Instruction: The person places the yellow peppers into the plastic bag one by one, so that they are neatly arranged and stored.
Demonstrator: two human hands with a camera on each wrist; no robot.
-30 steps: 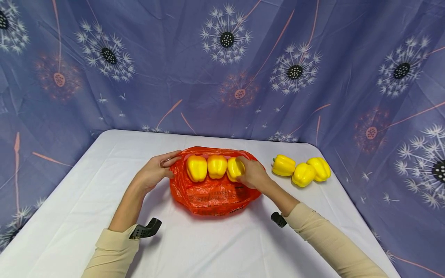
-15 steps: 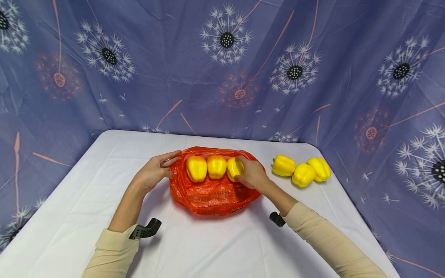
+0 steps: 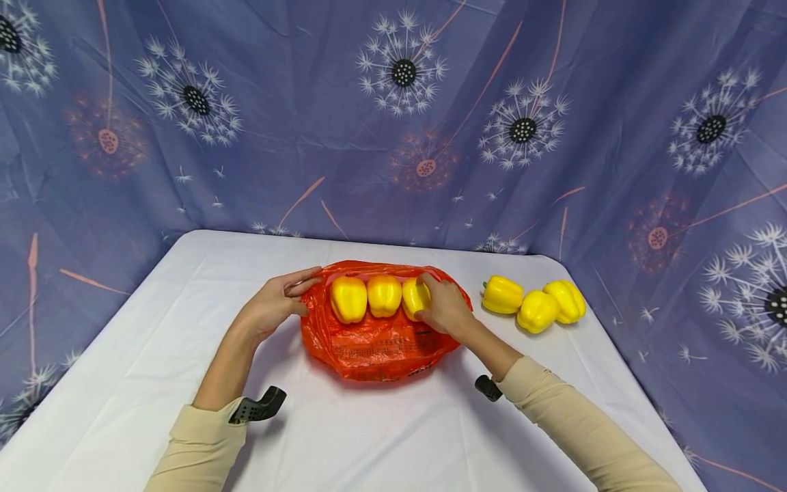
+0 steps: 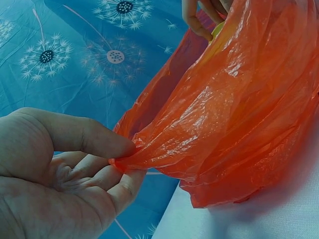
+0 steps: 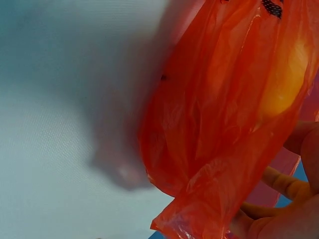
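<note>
Purple-blue cloth (image 3: 277,102) printed with dandelions hangs behind and beside your white-covered desk (image 3: 393,437). From the head view, the red bag (image 3: 381,352) lies near the middle of the desk, its mouth spread wide. Three yellow peppers sit side by side in that mouth: the left-hand pepper (image 3: 348,301), the middle pepper (image 3: 384,296) and the right-hand pepper (image 3: 414,299). Your right hand (image 3: 447,307) reaches over the bag's right edge, fingers curled round the right-hand pepper. Your left hand (image 3: 268,309) is at the bag's left edge. Farther right, apart from the bag, a loose group of three yellow peppers (image 3: 537,311) lies on the desk, close together. You wear beige sleeves (image 3: 572,410), with a black device (image 3: 257,406) at each wrist.

In the left wrist view, your left thumb and fingers pinch a fold at the rim of the bag, which stretches away from them. At the top, fingers of your other hand touch something yellow, mostly hidden by the plastic.

In the right wrist view, the bag covers much of the scene, and a yellow shape glows through it. Your right fingers are at its lower right, partly behind the plastic; you cannot tell their grip from this side.
</note>
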